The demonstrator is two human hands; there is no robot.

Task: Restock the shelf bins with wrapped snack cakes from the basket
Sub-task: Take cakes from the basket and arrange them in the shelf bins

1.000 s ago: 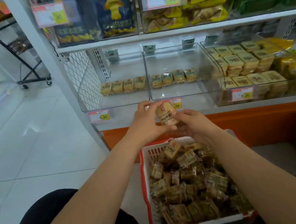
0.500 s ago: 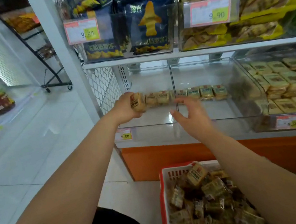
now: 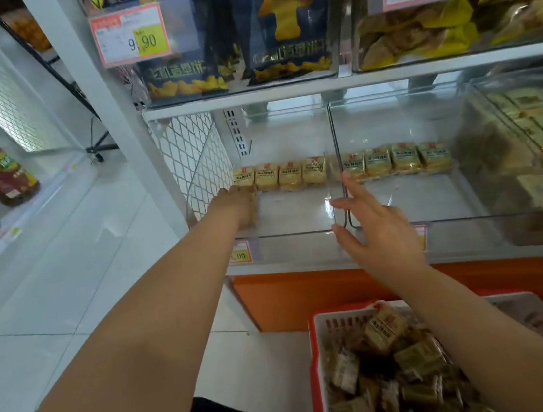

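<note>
Four wrapped snack cakes [image 3: 279,175] stand in a row at the back of the left clear bin [image 3: 295,216], and four more line the neighbouring bin [image 3: 401,204]. The left hand [image 3: 236,203] is deep inside the left bin, just in front of that row; a cake seems to sit under it, but its fingers are hidden, so I cannot tell whether they grip it. The right hand [image 3: 375,230] hovers at the divider with fingers spread wide, holding nothing. Most stock sits below in the red basket [image 3: 317,369]. Likely risks: the new cake nudges the row askew, or the forearm catches the bin's front lip.
</note>
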